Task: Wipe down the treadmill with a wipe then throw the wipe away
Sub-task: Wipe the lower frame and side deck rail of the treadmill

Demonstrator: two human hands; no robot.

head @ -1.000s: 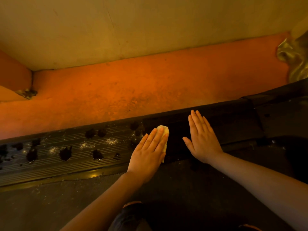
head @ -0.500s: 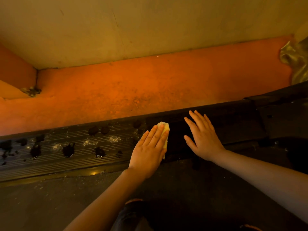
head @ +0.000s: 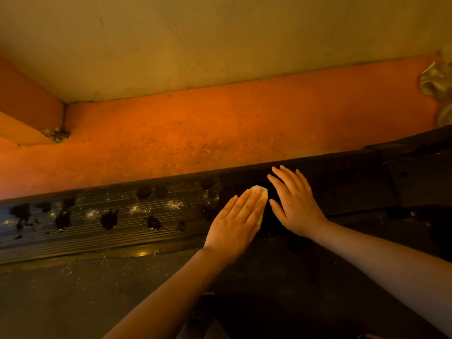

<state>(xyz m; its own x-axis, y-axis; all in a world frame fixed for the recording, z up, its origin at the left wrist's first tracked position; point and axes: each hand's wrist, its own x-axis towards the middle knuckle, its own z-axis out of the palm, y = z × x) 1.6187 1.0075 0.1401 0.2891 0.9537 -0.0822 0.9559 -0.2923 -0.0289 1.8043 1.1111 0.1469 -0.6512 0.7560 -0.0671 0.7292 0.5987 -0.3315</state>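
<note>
Treadmill side rail (head: 97, 223) runs as a dark ribbed strip from the left edge of the frame up toward the right, where it meets a plain black housing (head: 415, 182). Its left and middle stretch carries dark blotches (head: 109, 218) and pale dusty specks (the blotches look wet in places, one catching a glint of light). Below the rail, filling the lower left of the frame, lies the grey walking belt (head: 61, 297), scattered with small light crumbs near the rail.

The wipe (head: 260, 192) is a small pale yellow wad at the centre of the frame, lying on the rail. The left hand (head: 234, 226) is flat on top of it, fingers straight and close together, pressing it down; only the wipe's upper tip and a sliver along its right edge show past the fingers. The right hand (head: 296, 204) rests just beside it to the right, palm down on the darker part of the rail, fingers straight and slightly spread, holding nothing. The thumb of that hand comes close to the wipe; whether it touches cannot be told.

Beyond the rail, an orange floor (head: 220, 133) fills the middle band of the frame, and a tan wall (head: 195, 40) takes up the top. A crumpled shiny thing (head: 437, 86) sits at the right edge.
</note>
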